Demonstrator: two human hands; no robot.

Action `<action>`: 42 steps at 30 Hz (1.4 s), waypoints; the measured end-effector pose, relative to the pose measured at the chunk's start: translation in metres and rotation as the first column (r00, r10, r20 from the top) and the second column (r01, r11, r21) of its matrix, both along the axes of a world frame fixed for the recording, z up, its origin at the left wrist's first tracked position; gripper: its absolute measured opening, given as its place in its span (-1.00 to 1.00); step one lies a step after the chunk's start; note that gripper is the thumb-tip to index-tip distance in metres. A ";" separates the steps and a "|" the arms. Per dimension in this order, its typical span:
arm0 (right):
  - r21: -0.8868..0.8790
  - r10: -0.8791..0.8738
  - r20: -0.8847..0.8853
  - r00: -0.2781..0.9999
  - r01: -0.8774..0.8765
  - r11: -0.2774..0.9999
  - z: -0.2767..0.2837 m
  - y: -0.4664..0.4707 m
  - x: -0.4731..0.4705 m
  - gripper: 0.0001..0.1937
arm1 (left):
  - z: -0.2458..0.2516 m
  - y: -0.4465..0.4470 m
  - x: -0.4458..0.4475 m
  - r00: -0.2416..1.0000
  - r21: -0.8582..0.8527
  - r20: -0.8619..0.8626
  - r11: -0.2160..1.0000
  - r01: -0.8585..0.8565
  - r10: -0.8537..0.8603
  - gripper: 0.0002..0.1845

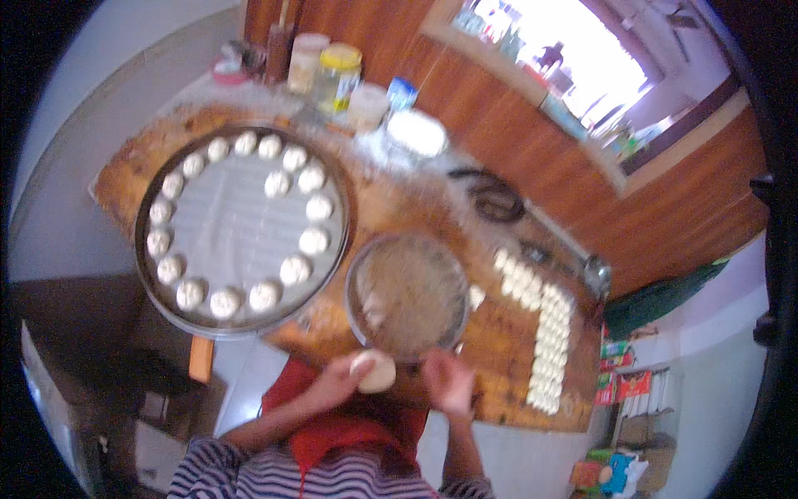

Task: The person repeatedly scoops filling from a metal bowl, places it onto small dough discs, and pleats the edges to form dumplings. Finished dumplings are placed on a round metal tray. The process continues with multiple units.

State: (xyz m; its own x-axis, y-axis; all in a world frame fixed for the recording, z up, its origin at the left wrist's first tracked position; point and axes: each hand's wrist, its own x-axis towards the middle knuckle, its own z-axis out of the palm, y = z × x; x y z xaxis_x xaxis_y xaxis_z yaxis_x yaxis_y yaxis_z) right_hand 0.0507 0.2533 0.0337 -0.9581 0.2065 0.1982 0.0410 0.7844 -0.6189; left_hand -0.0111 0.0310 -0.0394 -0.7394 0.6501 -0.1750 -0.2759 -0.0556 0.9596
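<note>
In my left hand (pixel 341 375) is a flat round dough wrapper (pixel 378 372), held at its left edge just in front of the bowl. My right hand (pixel 447 379) is at the bowl's near right rim, blurred by motion; I cannot tell whether anything is in its fingers. The round metal bowl (pixel 462 312) holds a brownish filling (pixel 411 293). To its left sits a large round steamer tray (pixel 230 212) with a pale liner. Several round white buns (pixel 224 302) form a ring along its rim, one slightly inside.
Small dough pieces (pixel 550 349) lie in rows on the wooden table (pixel 499 349), right of the bowl. Behind stand a yellow-lidded jar (pixel 340 75), tubs (pixel 368 106) and a white round container (pixel 416 133). A dark coiled object (pixel 495 203) and a long-handled ladle (pixel 595 274) lie at the back right.
</note>
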 end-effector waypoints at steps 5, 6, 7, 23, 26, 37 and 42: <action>0.315 0.013 -0.061 0.998 0.007 0.949 0.007 0.009 -0.051 -0.59 | 0.009 -0.030 0.001 0.996 0.144 0.082 0.989 0.029 -0.041 -0.49; 0.305 0.052 -0.049 0.997 -0.035 0.952 0.007 0.007 -0.058 -0.58 | 0.013 -0.035 0.003 0.986 0.116 0.162 0.993 0.029 -0.048 -0.51; 0.297 0.093 -0.041 0.995 -0.077 0.952 0.005 0.003 -0.064 -0.57 | 0.015 -0.038 0.006 0.984 0.167 0.172 0.986 0.015 -0.044 -0.52; 0.261 0.421 0.102 0.901 -0.433 0.863 -0.015 -0.021 -0.112 -0.78 | 0.016 -0.023 -0.013 0.960 -0.011 0.280 1.000 0.026 -0.022 -0.63; 0.290 0.428 0.095 0.899 -0.436 0.852 -0.008 -0.020 -0.113 -0.77 | 0.013 -0.020 -0.017 0.913 -0.020 0.408 1.000 -0.019 0.025 -0.69; 0.537 0.343 -0.010 0.939 -0.285 0.794 -0.017 -0.012 -0.094 -0.80 | -0.005 -0.018 -0.011 0.862 0.188 0.496 0.957 -0.222 0.102 -0.64; 0.491 0.281 0.060 0.958 -0.273 0.827 -0.017 -0.018 -0.077 -0.79 | 0.006 -0.016 -0.011 0.908 0.140 0.413 0.981 -0.133 0.064 -0.65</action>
